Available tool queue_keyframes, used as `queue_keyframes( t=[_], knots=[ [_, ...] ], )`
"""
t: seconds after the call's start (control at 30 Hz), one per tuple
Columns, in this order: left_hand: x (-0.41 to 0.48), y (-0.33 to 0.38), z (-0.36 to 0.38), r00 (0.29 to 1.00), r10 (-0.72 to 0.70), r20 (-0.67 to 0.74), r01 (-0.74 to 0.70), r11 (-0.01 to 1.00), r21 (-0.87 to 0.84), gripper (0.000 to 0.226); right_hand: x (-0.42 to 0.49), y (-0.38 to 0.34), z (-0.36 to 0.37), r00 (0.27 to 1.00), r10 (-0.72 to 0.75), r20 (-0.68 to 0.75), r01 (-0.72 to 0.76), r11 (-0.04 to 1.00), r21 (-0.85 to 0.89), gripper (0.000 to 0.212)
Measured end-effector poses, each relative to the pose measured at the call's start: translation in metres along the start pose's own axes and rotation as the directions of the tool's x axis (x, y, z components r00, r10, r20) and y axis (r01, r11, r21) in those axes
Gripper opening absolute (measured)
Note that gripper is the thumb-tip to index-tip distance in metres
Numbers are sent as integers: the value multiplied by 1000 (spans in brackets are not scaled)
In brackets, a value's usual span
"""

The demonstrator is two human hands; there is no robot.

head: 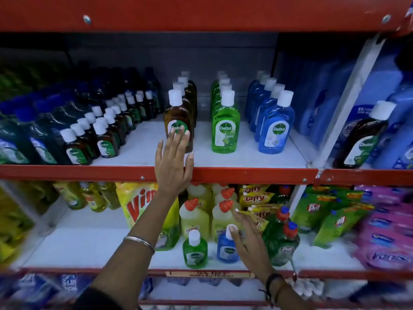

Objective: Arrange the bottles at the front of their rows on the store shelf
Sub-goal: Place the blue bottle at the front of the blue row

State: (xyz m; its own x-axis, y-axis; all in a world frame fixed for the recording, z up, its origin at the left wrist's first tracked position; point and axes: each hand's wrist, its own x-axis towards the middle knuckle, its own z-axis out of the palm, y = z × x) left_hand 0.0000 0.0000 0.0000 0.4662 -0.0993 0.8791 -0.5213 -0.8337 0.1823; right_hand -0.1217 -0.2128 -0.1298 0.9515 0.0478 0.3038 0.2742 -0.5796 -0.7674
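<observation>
Head view: left hand (173, 162), fingers spread, touches brown bottle (178, 117); right hand (250, 240) open beside blue bottle (226, 248).

Three Dettol rows – brown bottle (178, 120), green bottle (225, 128), blue bottle (276, 128) – all upright, white-capped, labels facing out, near the shelf's front edge.

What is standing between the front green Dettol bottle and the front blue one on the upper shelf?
Nothing: the head view shows only bare white shelf between the green bottle and the blue bottle.
</observation>
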Motion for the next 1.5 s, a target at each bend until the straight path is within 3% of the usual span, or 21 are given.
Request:
queue_keyframes(
  t=[0.17, 0.3, 0.43, 0.63, 0.83, 1.1, 1.2, 1.5],
  knots=[
    [2, -3, 11, 1000, -5, -27, 10, 979, 205, 50, -3, 29, 6, 969, 160, 190, -182, 978, 103, 62],
    [0, -6, 13, 999, 14, -42, -4, 973, 231, 49, 7, 30, 2, 955, 193, 227, -239, 952, 194, 36],
    [1, -5, 13, 1000, 15, -16, -11, 972, 236, 49, 18, 23, -10, 959, 184, 213, -236, 940, 248, 29],
    [2, -3, 10, 1000, -7, -5, 8, 972, 233, 49, 37, -15, -51, 987, 138, 87, -160, 913, 376, 28],
    [3, -1, 8, 1000, -25, 17, 21, 976, 218, 51, 65, -85, -110, 990, -25, -142, 91, 871, 484, 28],
    [3, -1, 7, 998, -35, 52, 23, 975, 220, 51, 121, -136, -184, 813, -128, -567, 408, 821, 399, 32],
    [3, -1, 7, 998, -40, 53, 27, 975, 222, 51, 143, -133, -199, 771, -132, -623, 422, 839, 345, 28],
    [3, -1, 7, 999, -29, 19, 24, 976, 217, 51, 172, -94, -194, 820, -84, -566, 266, 932, 247, 33]
  ],
)
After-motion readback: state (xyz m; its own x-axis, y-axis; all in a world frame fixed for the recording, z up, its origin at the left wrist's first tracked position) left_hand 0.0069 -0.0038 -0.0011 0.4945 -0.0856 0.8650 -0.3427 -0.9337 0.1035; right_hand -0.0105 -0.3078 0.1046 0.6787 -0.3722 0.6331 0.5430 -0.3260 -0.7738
